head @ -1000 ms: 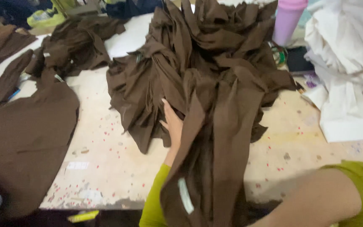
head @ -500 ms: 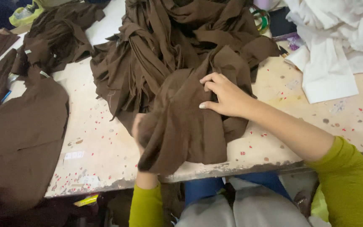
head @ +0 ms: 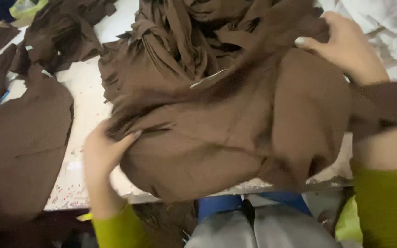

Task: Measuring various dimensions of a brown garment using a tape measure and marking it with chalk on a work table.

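Observation:
A brown cut fabric piece is stretched between my two hands over the front edge of the speckled table. My left hand pinches its left corner, thumb on top. My right hand grips its upper right edge, and a strip of brown cloth drapes over that wrist. Behind the piece lies a big heap of crumpled brown fabric. Both my sleeves are yellow-green.
A flat stack of brown cut pieces covers the table's left end. More brown pieces lie at the back left. White cloth is piled at the back right. My lap, in grey and blue, shows below the table edge.
The brown piece has been pulled out wide and toward me. My right hand moved up and right along its edge; my left hand came up onto the table and took the left corner.

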